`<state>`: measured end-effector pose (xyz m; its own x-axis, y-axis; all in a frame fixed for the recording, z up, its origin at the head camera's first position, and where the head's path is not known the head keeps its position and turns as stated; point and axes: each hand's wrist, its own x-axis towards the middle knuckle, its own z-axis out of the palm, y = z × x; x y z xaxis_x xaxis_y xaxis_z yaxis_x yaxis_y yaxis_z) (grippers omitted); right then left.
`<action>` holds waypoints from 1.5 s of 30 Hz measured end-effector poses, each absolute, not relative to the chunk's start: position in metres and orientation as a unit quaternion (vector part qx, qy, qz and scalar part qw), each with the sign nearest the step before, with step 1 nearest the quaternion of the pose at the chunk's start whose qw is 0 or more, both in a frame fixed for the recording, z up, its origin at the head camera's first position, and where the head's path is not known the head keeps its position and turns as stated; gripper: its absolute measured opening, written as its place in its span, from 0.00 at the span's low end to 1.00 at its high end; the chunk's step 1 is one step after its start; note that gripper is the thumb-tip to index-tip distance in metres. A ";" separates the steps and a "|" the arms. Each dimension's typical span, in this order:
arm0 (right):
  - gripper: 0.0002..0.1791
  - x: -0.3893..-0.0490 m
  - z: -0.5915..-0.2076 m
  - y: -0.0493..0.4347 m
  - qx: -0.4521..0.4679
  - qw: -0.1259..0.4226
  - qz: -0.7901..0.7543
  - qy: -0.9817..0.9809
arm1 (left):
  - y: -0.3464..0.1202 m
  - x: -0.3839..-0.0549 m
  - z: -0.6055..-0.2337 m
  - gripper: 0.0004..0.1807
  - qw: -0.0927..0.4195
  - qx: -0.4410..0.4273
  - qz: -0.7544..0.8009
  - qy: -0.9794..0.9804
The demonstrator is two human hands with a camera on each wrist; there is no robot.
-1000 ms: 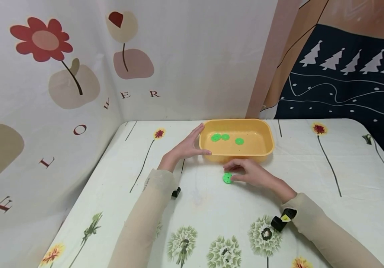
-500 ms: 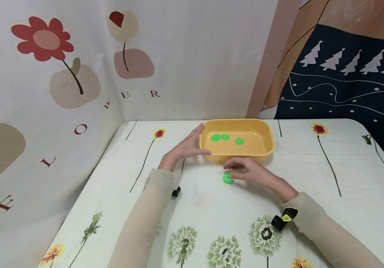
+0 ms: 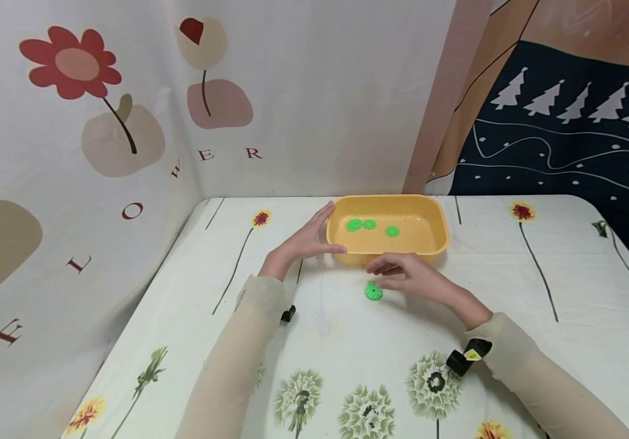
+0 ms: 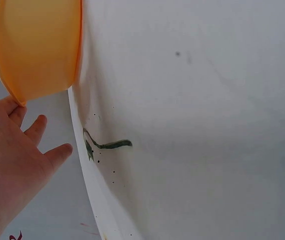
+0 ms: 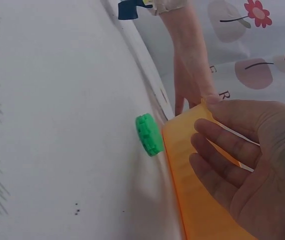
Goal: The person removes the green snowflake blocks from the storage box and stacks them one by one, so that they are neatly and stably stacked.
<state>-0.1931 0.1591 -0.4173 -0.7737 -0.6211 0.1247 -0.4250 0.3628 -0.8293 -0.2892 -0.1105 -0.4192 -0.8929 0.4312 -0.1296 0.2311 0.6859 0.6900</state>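
Observation:
My left hand (image 3: 308,241) rests against the left end of a yellow plastic basin (image 3: 391,249). Its thumb lies along the front corner and its straight fingers reach the back corner; in the left wrist view some fingers (image 4: 36,130) spread clear of the wall. On the table just in front of the basin lies a round green disc (image 3: 373,291), with a notched edge and small holes. From the right wrist, that disc (image 5: 149,135) looks thick and toothed. My right hand (image 3: 415,277) hovers beside and above it, fingers loosely bent, holding nothing.
Inside the basin lie three flat green discs (image 3: 392,231). A white cloth (image 3: 314,366) printed with flowers covers the table. Behind the basin hangs a pale printed curtain (image 3: 314,97), with a dark tree-patterned cloth (image 3: 567,134) at the right.
My right thumb has come away from the green disc, and that hand has risen slightly towards the basin. The disc has shifted very little. My left hand stays at the basin.

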 end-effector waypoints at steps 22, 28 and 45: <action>0.15 -0.195 -0.402 0.162 -0.318 0.087 -0.476 0.815 | -0.112 -0.289 -0.419 0.62 0.142 0.190 0.354 0.905; 0.16 -0.200 -0.396 0.161 -0.305 0.091 -0.475 0.821 | -0.112 -0.290 -0.420 0.62 0.140 0.192 0.354 0.905; 0.16 -0.217 -0.383 0.162 -0.281 0.061 -0.493 0.821 | -0.113 -0.290 -0.420 0.62 0.137 0.202 0.349 0.905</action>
<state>-0.2170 0.1616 -0.3832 -0.8348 -0.5210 0.1778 -0.4016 0.3555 -0.8440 -0.2897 -0.1128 -0.4196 -0.8804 0.4619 -0.1075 0.2700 0.6744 0.6872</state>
